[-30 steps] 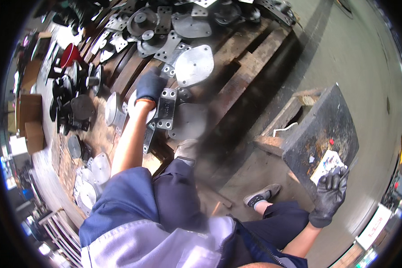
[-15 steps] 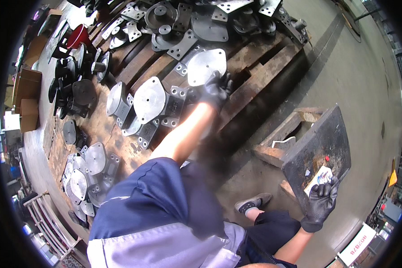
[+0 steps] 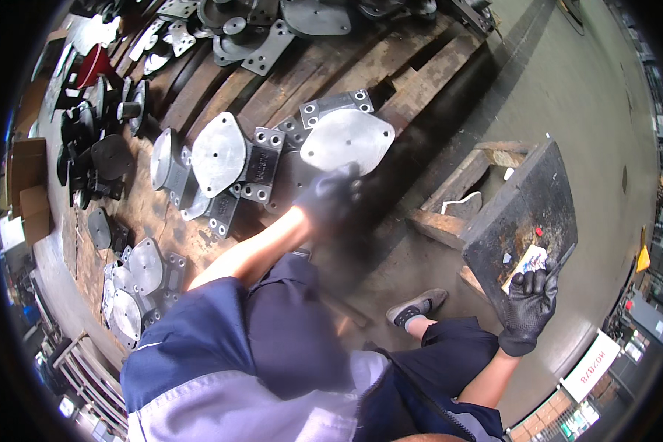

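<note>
My left hand [image 3: 331, 197], in a black glove, is at the near edge of a metal bracket [image 3: 348, 141] with a bright oval plate and a drilled foot. Motion smears its fingers, so their grip does not show. Just left of it lies a similar bracket [image 3: 219, 155] with a pale plate. In my gloved right hand [image 3: 530, 306], the fingers are closed on a thin dark stick [image 3: 566, 255]. A white card with coloured marks [image 3: 526, 267] shows just beyond those fingers, against the dark board of a wooden stool [image 3: 539, 199].
Several more brackets [image 3: 141, 269] lie at the left of the wooden pallet [image 3: 427, 81]. Dark castings [image 3: 254, 37] crowd its far side. A red container [image 3: 94, 66] and a cardboard box [image 3: 29, 166] stand far left. The stool sits on the floor right of the pallet.
The bracket by my left hand has turned and come nearer, its drilled foot now on the far side. My left hand has drawn back toward me. The whole view has shifted slightly.
</note>
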The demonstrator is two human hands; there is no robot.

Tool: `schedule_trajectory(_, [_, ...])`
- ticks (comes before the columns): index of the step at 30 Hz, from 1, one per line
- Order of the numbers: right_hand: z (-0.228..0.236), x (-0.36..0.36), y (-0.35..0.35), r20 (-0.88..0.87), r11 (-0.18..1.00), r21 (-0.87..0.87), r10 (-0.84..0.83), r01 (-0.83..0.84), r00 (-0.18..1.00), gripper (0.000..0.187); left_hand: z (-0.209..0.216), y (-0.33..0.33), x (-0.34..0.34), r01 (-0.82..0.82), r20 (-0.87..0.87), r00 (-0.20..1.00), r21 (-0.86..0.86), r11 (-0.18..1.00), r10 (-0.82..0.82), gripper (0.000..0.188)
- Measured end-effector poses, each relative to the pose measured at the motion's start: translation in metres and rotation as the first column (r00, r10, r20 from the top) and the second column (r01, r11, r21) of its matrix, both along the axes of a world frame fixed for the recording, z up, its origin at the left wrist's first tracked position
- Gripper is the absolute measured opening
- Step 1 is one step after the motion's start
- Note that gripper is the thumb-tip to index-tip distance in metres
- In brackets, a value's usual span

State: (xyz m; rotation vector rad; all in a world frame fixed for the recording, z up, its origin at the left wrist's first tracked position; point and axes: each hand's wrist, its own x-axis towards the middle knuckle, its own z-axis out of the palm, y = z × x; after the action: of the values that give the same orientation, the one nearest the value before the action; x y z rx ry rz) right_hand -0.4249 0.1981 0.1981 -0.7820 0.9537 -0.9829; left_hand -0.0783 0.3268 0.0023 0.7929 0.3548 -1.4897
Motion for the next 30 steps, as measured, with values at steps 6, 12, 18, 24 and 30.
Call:
schedule_trajectory(6, [0.000, 0.010, -0.003, 0.037, 0.997, 0.059, -0.042, 0.040, 0.998, 0.028, -0.073, 0.034, 0.009, 0.336, 0.467, 0.850, -0.122, 0.934, -0.245, 0.014])
schedule_trajectory(12, [0.001, 0.015, -0.001, -0.003, 0.998, 0.033, 0.052, -0.052, 0.999, 0.031, -0.050, 0.041, 0.016, 0.556, 0.873, 0.402, 0.006, 0.831, -0.276, 0.012])
schedule_trajectory(18, [0.000, 0.012, 0.001, 0.012, 0.998, 0.041, 0.054, -0.054, 0.998, 0.033, -0.003, 0.038, 0.017, 0.634, 0.956, -0.194, 0.294, 0.715, -0.221, 0.004])
schedule_trajectory(24, [-0.004, 0.037, 0.001, -0.123, 0.977, 0.008, 0.211, -0.212, 0.970, 0.037, 0.024, 0.026, 0.021, 0.668, 0.885, -0.341, 0.466, 0.581, -0.317, 0.006])
schedule_trajectory(30, [-0.042, 0.173, -0.051, -0.187, 0.878, 0.068, 0.478, -0.474, 0.858, 0.034, -0.042, 0.048, 0.016, 0.656, 0.919, -0.076, 0.338, 0.675, -0.386, 0.007])
